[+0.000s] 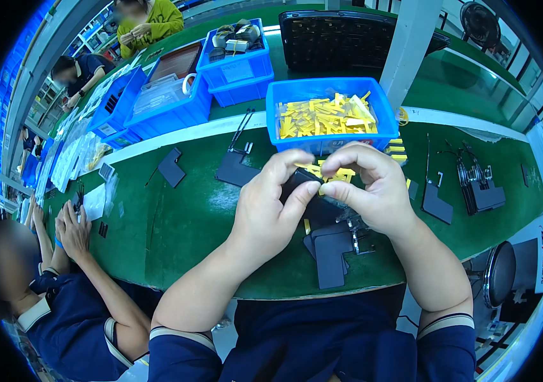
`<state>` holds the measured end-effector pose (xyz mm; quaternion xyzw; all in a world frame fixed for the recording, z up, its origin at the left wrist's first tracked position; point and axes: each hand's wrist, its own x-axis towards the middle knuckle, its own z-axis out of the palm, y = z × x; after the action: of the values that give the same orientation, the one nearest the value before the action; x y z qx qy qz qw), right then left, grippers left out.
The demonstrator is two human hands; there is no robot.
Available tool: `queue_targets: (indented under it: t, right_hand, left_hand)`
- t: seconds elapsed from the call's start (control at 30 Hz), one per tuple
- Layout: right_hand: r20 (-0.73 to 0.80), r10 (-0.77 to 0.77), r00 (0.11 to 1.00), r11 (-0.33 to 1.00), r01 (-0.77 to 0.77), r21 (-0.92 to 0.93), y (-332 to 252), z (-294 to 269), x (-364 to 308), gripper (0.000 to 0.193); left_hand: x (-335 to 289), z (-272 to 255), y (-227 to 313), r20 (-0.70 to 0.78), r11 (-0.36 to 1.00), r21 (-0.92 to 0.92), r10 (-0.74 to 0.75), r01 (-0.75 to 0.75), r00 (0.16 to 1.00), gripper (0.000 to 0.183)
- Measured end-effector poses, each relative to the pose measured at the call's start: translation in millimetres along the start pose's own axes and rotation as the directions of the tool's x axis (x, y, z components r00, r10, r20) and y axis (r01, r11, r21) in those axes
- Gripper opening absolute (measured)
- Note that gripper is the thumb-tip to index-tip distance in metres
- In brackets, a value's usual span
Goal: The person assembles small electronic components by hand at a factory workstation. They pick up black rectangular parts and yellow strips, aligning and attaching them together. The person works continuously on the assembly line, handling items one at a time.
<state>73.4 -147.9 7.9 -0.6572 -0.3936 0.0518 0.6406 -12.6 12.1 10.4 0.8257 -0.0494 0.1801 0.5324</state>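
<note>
Over the middle of the green bench, my left hand (264, 202) pinches a small black flat part (293, 183) between thumb and fingers. The fingers of my right hand (373, 184) are closed at the part's right end, thumb tip beside thumb tip. Whatever those right fingertips hold is hidden or too small to name. Just beyond my hands lie loose yellow strips (342, 173), partly covered by my fingers. Below my hands, a small stack of black L-shaped parts (330, 256) with metal brackets rests near the bench's front edge.
A blue bin (271, 121) full of yellow strips stands ahead. More black L-shaped parts lie left (236, 170) and right (437, 205), by a cluster with cables (485, 196). Blue crates (198, 105) sit far left. A co-worker's hands (74, 228) work at left; a stool (499, 274) stands right.
</note>
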Motion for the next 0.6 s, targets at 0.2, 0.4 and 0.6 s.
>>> queue_targets:
  t: [0.2, 0.4, 0.6]
  right_hand:
    - [-0.023, -0.104, 0.994, 0.986, 0.100, -0.131, 3, 9, -3, 0.016]
    - [-0.051, 0.176, 0.983, 0.982, -0.172, 0.071, 13, 11, -5, 0.013]
    - [-0.014, 0.357, 0.934, 0.864, -0.325, 0.385, 17, 13, -5, 0.008]
  left_hand:
    - [-1, 14, -4, -0.020, 0.891, 0.315, 0.352, -0.328, 0.936, 0.053]
    - [-2, 12, -11, -0.015, 0.852, 0.472, 0.262, -0.224, 0.965, 0.036]
    - [-1, 10, -7, -0.067, 0.852, 0.504, 0.201, -0.141, 0.977, 0.020]
